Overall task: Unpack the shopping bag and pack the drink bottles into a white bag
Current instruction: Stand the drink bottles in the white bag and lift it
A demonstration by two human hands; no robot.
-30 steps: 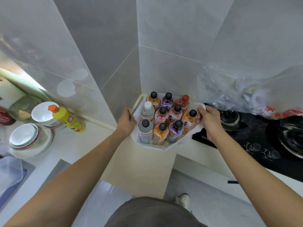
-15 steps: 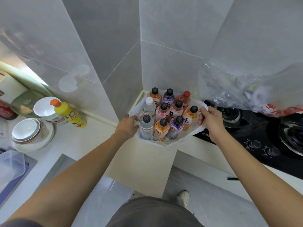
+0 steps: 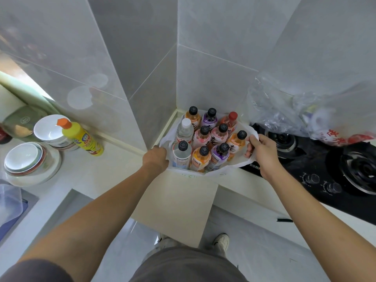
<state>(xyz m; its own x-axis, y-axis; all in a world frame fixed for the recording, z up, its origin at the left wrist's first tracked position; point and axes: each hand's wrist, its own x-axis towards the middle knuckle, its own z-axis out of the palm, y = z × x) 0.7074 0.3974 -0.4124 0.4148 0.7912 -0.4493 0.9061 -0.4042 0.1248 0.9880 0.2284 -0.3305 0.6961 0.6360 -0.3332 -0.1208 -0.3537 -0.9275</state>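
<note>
A white bag [image 3: 223, 172] sits in the corner of the pale counter, spread open around several upright drink bottles [image 3: 218, 137] with orange, purple, pink and clear bodies and mostly black caps. My left hand [image 3: 156, 160] grips the bag's left rim beside a clear bottle [image 3: 181, 155]. My right hand [image 3: 261, 152] holds the bag's right handle loop, next to an orange bottle [image 3: 237, 143]. A crumpled clear shopping bag [image 3: 284, 110] with red print lies over the stove to the right.
A black gas stove [image 3: 317, 159] with burners and knobs fills the right. On the left counter stand a yellow detergent bottle [image 3: 81, 137], stacked bowls [image 3: 24, 159] and a clear container [image 3: 8, 202]. Grey tiled walls close the corner behind the bag.
Both hands have stayed on the bag's edges; the bag's rim has been drawn down and outward a little, and the view has shifted slightly.
</note>
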